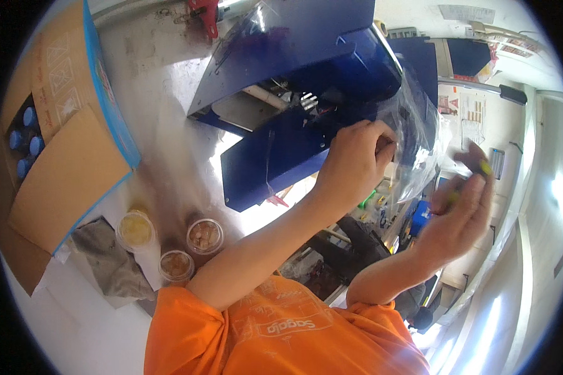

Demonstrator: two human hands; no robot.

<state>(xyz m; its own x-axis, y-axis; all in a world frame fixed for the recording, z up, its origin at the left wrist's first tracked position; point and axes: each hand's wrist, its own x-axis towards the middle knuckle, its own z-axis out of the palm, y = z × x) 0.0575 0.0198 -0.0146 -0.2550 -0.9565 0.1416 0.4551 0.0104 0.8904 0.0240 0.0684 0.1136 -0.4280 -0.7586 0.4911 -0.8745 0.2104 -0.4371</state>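
A dark blue glossy metal housing (256, 165) with an open cavity stands before me, tilted in the view. Clear plastic film (413, 144) hangs over its right side. My left hand (360, 150) is closed at the edge of this film, its fingertips pinched against it. To the right, apart from the housing, my right hand (460, 215) is raised with its fingers curled around a small dark and yellow-green object (485, 167). Motion blur and the fingers hide most of that object, so its kind does not show.
At left stands an open cardboard box (69, 169) holding blue-capped bottles (28, 137). Three clear cups (205, 235) and a grey cloth (109, 259) lie near it. A red tool (205, 15) sits at the far edge. Beyond my right arm is a blue box (420, 217).
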